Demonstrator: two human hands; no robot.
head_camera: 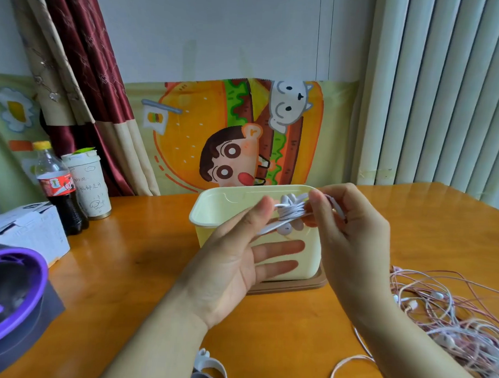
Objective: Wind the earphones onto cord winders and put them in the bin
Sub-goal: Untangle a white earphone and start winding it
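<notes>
1. The white earphone bundle [291, 211] is in the air just over the open mouth of the pale yellow plastic bin [214, 204], which stands on a brown tray [295, 288] on the orange wooden bench [143, 270]. The winder itself is hidden under the wraps and fingers.
2. The left hand [234, 262] pinches the loose run of cord between thumb and forefinger, with its other fingers stretched straight in front of the bin wall. The right hand [351, 237] grips the far side of the bundle with curled fingertips.
3. My judgement: the winding looks nearly done, and what remains is to secure the tail and drop the bundle in.
4. Pull the last run of cord snug with the left hand before laying it on. A slack final turn would probably let the coil spring open in the bin.
5. Lay that turn beside the others, not across the two earbuds hanging below the coil, so they are not pinched.
6. Tuck or clip the tail while the right hand holds the coil firm. Let go with the left hand first.
7. Lower the bundle inside the rim before releasing it; dropped from above, it could catch the edge.
8. The tangled heap of pink and white earphone cords [450, 317] lies well apart on the right. Draw the next pair from its edge to avoid dragging the whole heap.
</notes>
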